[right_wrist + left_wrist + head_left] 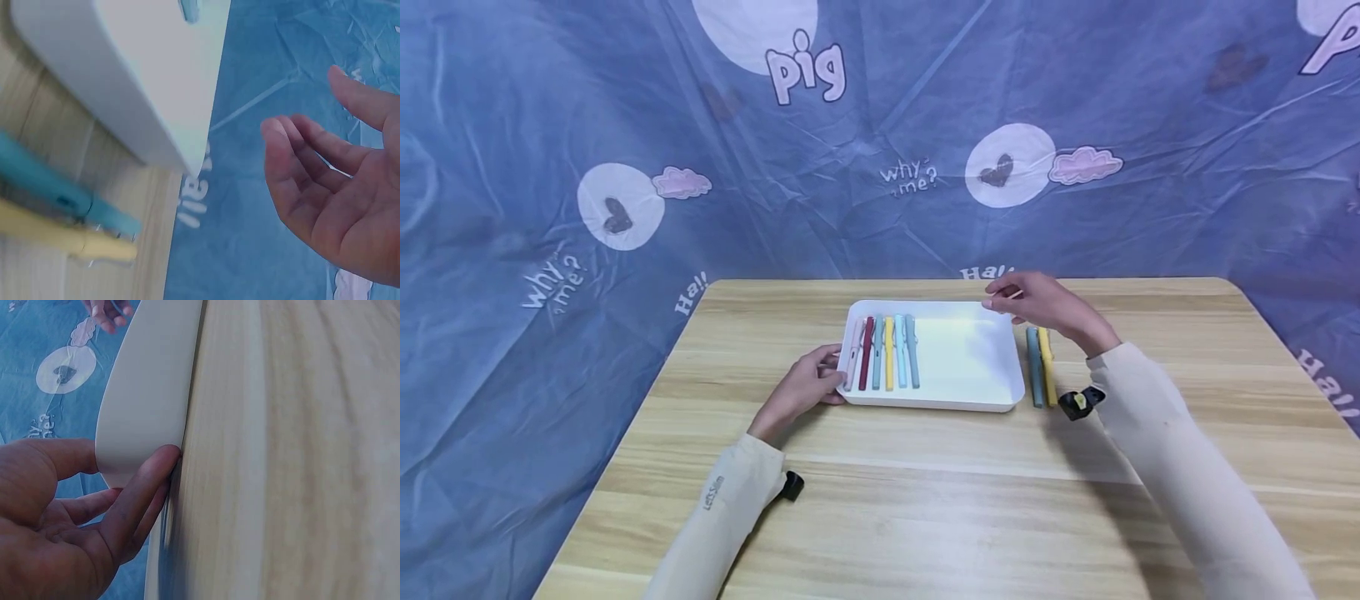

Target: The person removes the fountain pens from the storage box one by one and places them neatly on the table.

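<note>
A white tray (970,358) lies on the table, with several capped pens side by side in its left half. Among them are a pink pen (854,354), a dark red pen (867,354), a yellow pen (889,354) and a light blue pen (901,350). My left hand (808,383) grips the tray's left end, thumb and fingers about its corner in the left wrist view. Above the back right corner hovers my right hand (1037,302), fingers loosely bent and holding nothing, as the right wrist view (344,181) confirms.
Just right of the tray, a teal pen (1035,367) and another yellow pen (1047,367) lie side by side on the wooden table (910,500). A blue patterned cloth (880,225) hangs behind the table's back edge. Each wrist carries a small black camera.
</note>
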Tool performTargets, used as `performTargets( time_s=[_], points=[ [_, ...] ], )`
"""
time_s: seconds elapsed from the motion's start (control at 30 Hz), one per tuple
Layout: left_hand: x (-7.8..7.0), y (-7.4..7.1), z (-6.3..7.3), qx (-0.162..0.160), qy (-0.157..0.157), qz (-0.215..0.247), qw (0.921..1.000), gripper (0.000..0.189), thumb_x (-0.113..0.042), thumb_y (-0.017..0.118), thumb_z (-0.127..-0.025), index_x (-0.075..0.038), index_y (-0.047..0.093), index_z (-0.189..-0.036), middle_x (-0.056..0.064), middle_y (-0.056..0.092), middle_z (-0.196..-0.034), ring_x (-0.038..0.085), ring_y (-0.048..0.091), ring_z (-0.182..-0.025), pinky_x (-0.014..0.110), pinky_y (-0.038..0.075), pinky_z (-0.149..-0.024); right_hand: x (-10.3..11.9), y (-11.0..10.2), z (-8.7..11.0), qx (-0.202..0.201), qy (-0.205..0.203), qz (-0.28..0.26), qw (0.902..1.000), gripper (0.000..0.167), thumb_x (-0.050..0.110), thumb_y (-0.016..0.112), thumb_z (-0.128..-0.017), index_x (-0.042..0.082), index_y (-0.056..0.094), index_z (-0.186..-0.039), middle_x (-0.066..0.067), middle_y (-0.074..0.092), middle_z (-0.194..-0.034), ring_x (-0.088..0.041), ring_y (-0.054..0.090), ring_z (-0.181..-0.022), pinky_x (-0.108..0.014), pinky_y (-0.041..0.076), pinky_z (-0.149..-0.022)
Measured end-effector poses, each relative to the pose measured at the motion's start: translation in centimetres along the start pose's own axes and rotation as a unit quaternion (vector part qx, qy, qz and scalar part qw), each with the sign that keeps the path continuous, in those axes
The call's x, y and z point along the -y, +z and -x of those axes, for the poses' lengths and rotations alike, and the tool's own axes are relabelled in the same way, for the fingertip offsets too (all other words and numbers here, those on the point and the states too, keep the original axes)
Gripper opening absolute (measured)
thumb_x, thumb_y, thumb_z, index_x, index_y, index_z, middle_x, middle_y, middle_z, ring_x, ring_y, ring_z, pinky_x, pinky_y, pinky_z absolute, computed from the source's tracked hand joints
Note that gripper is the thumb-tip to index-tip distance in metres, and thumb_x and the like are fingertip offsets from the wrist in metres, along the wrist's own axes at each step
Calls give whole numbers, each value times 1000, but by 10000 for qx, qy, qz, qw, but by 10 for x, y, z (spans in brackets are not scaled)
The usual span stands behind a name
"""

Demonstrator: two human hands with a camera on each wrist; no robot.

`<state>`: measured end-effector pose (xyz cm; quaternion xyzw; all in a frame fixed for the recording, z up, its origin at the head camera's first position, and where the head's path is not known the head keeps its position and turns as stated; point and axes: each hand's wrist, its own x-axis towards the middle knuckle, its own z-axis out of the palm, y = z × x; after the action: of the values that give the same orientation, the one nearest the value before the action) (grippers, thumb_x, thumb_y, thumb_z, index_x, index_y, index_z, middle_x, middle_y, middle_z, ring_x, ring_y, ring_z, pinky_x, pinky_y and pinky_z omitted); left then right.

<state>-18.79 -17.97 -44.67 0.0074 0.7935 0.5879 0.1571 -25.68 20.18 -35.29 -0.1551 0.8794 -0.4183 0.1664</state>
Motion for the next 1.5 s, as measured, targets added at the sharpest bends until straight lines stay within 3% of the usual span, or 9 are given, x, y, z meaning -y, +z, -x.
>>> performTargets(
  time_s=[0.33, 0.57, 0.8, 1.07, 1.23, 1.5],
  points=[
    [0, 0, 1, -38, -43, -30, 10000, 58, 2, 58, -100, -1, 42, -156, 24, 58, -134, 32, 67, -111, 36, 67, -78, 15, 21, -24, 471, 102, 253, 9985, 44, 27, 64, -106, -9, 60, -130, -25, 66, -119, -42, 63, -111, -51, 62, -92],
    [1, -1, 0, 12, -19, -21, 10000, 58, 1, 58, -101, -2, 42, -156, 24, 57, -134, 32, 67, -112, 36, 67, -79, 20, 37, -37, 602, 184, 305, 9976, 44, 30, 68, -103, -7, 63, -126, -25, 67, -115, -38, 65, -106, -44, 64, -86],
    [1, -3, 1, 19, 6, 13, 10000, 57, 2, 58, -101, -1, 42, -156, 25, 57, -133, 33, 67, -111, 36, 67, -79, 27, 51, -51, 772, 161, 155, 9968, 48, 28, 69, -102, -8, 59, -131, -26, 65, -122, -40, 62, -113, -47, 62, -91],
    [2, -2, -1, 14, 63, 73, 10000, 58, 3, 59, -100, 0, 42, -155, 25, 58, -133, 32, 68, -111, 36, 67, -79, 31, 63, -69, 936, 280, 291, 9948, 45, 25, 70, -101, -8, 58, -130, -22, 66, -118, -31, 63, -106, -39, 62, -83],
    [2, -3, -2, -10, 50, 55, 10000, 57, 2, 58, -100, -1, 43, -155, 23, 59, -133, 30, 69, -109, 35, 67, -77, 33, 72, -79, 999, 306, 537, 9931, 44, 25, 70, -101, -7, 60, -128, -21, 67, -121, -29, 64, -106, -38, 63, -83],
    [1, -4, -3, 32, 45, 62, 10000, 58, 2, 58, -101, -1, 41, -156, 23, 58, -135, 32, 68, -112, 35, 67, -79, 36, 84, -92, 1068, 588, 1204, 9852, 33, 29, 75, -98, -1, 66, -109, -14, 69, -108, -27, 65, -96, -35, 62, -83]
  ],
)
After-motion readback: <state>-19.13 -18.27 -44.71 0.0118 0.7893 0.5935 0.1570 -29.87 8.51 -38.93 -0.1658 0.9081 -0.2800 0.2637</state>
